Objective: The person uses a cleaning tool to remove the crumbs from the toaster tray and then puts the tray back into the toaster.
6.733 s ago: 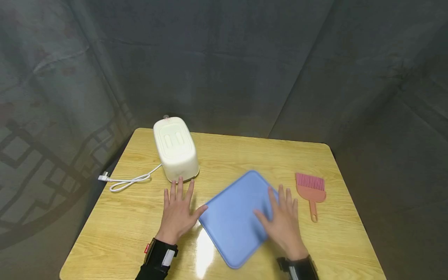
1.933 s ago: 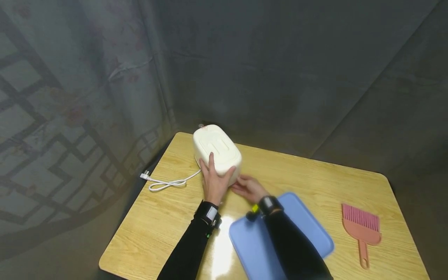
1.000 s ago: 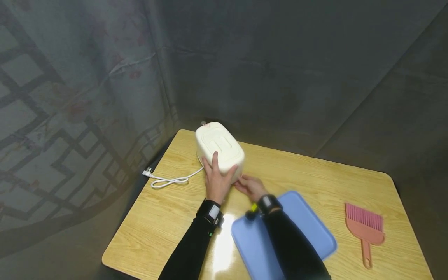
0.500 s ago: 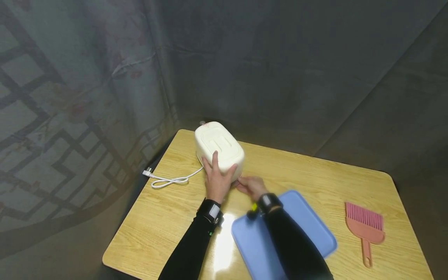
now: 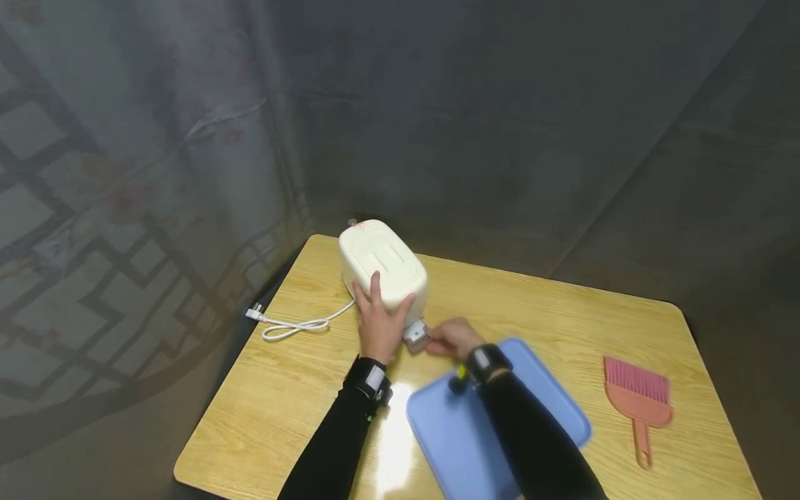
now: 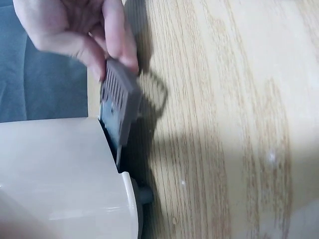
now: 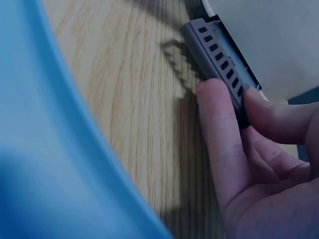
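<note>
A cream toaster [image 5: 381,264] stands at the back left of the wooden table [image 5: 562,326]. My left hand [image 5: 377,321] lies flat against its near end, fingers spread. My right hand [image 5: 451,337] pinches a grey slotted crumb tray [image 5: 415,336], which sticks partly out of the toaster's base. The left wrist view shows the grey crumb tray [image 6: 119,104] leaving the slot under the toaster [image 6: 55,174]. In the right wrist view, thumb and fingers [image 7: 224,129] grip the crumb tray's [image 7: 217,47] end.
A blue tray [image 5: 537,423] lies under my right forearm at the table's front. A pink brush [image 5: 637,396] lies to the right. The toaster's white cord [image 5: 294,324] trails left to the table's edge. Dark cloth hangs behind.
My right hand has drawn the grey crumb tray out of the toaster's base, toward the blue tray. My left hand stays on the toaster.
</note>
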A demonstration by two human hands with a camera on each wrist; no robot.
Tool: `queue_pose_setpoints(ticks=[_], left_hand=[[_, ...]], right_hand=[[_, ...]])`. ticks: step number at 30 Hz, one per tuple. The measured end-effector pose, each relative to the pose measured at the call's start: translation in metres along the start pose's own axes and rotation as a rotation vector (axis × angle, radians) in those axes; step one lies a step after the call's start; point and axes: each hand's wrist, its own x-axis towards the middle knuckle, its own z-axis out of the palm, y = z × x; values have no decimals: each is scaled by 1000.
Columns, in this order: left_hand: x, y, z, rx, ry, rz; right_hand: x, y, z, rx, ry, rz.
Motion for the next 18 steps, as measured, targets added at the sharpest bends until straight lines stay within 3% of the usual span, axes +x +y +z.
queue_pose_setpoints(ticks=[18], left_hand=[[10, -4, 0, -1, 7, 6]], right_hand=[[-21, -4, -10, -202, 36, -2]])
